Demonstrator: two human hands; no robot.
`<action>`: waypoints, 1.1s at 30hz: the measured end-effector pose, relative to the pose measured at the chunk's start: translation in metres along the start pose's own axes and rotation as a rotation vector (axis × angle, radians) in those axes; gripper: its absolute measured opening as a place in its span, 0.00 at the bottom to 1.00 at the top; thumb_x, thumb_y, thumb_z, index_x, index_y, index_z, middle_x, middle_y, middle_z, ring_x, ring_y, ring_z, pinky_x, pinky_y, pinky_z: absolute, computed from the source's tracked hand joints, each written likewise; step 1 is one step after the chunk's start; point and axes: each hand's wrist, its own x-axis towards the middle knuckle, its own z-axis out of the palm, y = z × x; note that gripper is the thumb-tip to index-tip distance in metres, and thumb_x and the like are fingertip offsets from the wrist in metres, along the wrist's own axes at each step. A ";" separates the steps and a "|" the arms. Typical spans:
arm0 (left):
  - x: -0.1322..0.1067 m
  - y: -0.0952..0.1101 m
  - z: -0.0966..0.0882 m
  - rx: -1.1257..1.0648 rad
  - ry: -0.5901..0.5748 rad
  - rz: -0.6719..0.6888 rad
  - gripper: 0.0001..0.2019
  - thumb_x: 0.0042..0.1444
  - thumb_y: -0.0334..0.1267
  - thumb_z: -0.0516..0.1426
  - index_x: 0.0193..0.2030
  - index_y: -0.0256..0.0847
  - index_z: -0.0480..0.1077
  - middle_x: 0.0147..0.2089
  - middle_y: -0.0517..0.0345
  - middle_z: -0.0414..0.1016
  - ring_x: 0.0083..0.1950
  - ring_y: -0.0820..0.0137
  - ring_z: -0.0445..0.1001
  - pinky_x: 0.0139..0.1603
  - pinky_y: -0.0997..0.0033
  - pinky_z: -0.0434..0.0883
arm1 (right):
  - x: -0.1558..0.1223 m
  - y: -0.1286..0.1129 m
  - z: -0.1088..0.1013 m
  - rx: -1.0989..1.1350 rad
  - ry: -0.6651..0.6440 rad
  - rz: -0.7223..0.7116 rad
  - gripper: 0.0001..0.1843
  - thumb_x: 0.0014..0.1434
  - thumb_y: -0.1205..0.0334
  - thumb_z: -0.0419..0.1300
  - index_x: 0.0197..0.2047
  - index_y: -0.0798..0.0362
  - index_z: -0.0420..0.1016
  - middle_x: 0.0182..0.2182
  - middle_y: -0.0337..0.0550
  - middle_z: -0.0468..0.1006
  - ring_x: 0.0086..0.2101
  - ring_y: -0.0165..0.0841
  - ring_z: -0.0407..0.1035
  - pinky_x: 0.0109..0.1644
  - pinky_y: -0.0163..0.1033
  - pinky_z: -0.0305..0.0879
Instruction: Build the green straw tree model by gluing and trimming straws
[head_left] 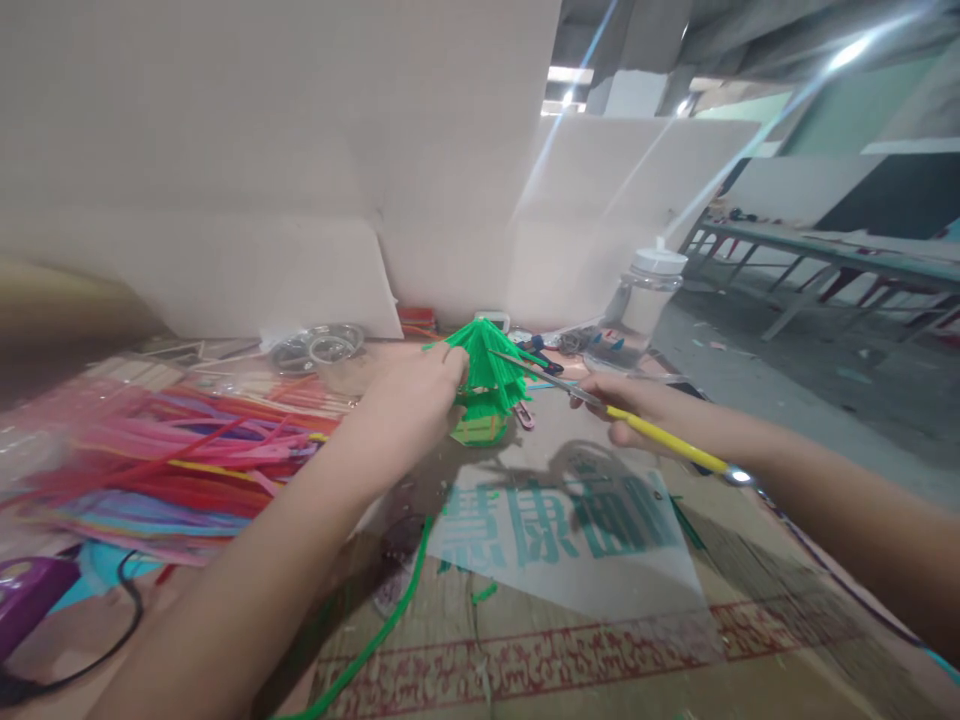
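Note:
A green cone-shaped piece made of fuzzy pipe cleaners [491,365] stands upright near the back of the table. My left hand [431,385] is closed on its left side, fingers pinching the green strands. In my right hand [626,405] is a slim yellow-handled tool [667,437] with a long thin metal front, a light at its rear and a cord. The metal tip touches or overlaps the front of the cone; I cannot tell which. Below the cone sits a flat yellow-green base [480,430]. A pink clip [523,415] lies beside it.
Bundles of coloured pipe cleaners [217,440] lie at left, with a purple device [34,600] in front. Clear round containers [326,345] and a white-lidded jar [652,295] stand behind. A long green pipe cleaner [397,610] and a printed sheet [562,580] lie on cardboard [600,680].

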 end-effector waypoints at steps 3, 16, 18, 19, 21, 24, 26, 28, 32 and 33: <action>-0.003 0.007 0.015 0.113 0.112 0.028 0.09 0.59 0.32 0.58 0.45 0.37 0.66 0.46 0.45 0.71 0.47 0.56 0.72 0.47 0.59 0.69 | 0.009 -0.008 0.005 0.062 0.015 -0.024 0.28 0.56 0.38 0.60 0.51 0.49 0.73 0.44 0.48 0.75 0.42 0.42 0.69 0.47 0.45 0.67; -0.005 0.018 0.049 0.110 0.441 -0.069 0.13 0.62 0.39 0.58 0.50 0.39 0.60 0.45 0.46 0.69 0.47 0.58 0.70 0.46 0.59 0.70 | 0.031 -0.028 0.013 0.194 0.159 -0.101 0.26 0.57 0.41 0.61 0.51 0.49 0.70 0.35 0.41 0.77 0.37 0.39 0.69 0.40 0.40 0.62; -0.005 0.018 0.051 0.120 0.457 -0.077 0.12 0.62 0.37 0.57 0.50 0.39 0.60 0.46 0.46 0.69 0.47 0.59 0.70 0.46 0.60 0.70 | 0.029 -0.027 0.013 0.228 0.147 -0.118 0.26 0.56 0.41 0.61 0.51 0.49 0.70 0.34 0.41 0.75 0.35 0.37 0.68 0.39 0.40 0.62; -0.005 0.018 0.052 0.122 0.461 -0.076 0.12 0.63 0.37 0.57 0.49 0.39 0.60 0.45 0.46 0.69 0.47 0.59 0.70 0.45 0.60 0.70 | 0.028 -0.026 0.013 0.244 0.146 -0.124 0.26 0.55 0.41 0.61 0.50 0.50 0.70 0.34 0.41 0.75 0.35 0.37 0.68 0.38 0.39 0.61; -0.004 0.017 0.052 0.123 0.455 -0.073 0.09 0.64 0.38 0.55 0.47 0.39 0.61 0.44 0.46 0.69 0.47 0.59 0.70 0.46 0.60 0.70 | 0.027 -0.024 0.013 0.261 0.144 -0.129 0.25 0.55 0.43 0.61 0.49 0.51 0.71 0.36 0.42 0.74 0.36 0.37 0.67 0.39 0.40 0.62; -0.003 0.016 0.050 0.131 0.425 -0.093 0.05 0.63 0.36 0.55 0.43 0.40 0.62 0.41 0.48 0.69 0.45 0.59 0.70 0.45 0.60 0.69 | 0.026 -0.021 0.013 0.266 0.130 -0.117 0.24 0.55 0.45 0.62 0.50 0.51 0.71 0.39 0.43 0.75 0.38 0.38 0.68 0.41 0.41 0.62; -0.003 0.014 0.049 0.127 0.408 -0.114 0.05 0.62 0.34 0.55 0.43 0.40 0.63 0.41 0.48 0.70 0.45 0.59 0.70 0.45 0.61 0.69 | 0.025 -0.019 0.012 0.259 0.125 -0.106 0.24 0.55 0.46 0.62 0.51 0.50 0.71 0.39 0.43 0.75 0.39 0.39 0.67 0.42 0.41 0.62; -0.004 0.013 0.049 0.115 0.397 -0.115 0.07 0.60 0.32 0.56 0.45 0.40 0.63 0.43 0.47 0.70 0.46 0.58 0.70 0.45 0.60 0.69 | 0.025 -0.017 0.012 0.243 0.133 -0.105 0.23 0.56 0.46 0.62 0.51 0.49 0.71 0.39 0.43 0.74 0.39 0.39 0.67 0.43 0.41 0.62; -0.010 0.010 0.048 0.116 0.391 -0.099 0.10 0.61 0.30 0.53 0.49 0.39 0.62 0.45 0.45 0.72 0.49 0.57 0.71 0.47 0.59 0.69 | 0.026 -0.013 0.013 0.229 0.143 -0.124 0.22 0.57 0.47 0.61 0.51 0.48 0.72 0.39 0.42 0.74 0.40 0.38 0.66 0.43 0.41 0.61; -0.011 0.009 0.047 0.116 0.392 -0.098 0.10 0.61 0.30 0.53 0.50 0.39 0.63 0.46 0.45 0.73 0.49 0.57 0.71 0.47 0.58 0.69 | 0.026 -0.012 0.013 0.228 0.142 -0.130 0.22 0.57 0.46 0.61 0.51 0.48 0.72 0.39 0.41 0.74 0.39 0.38 0.66 0.42 0.41 0.61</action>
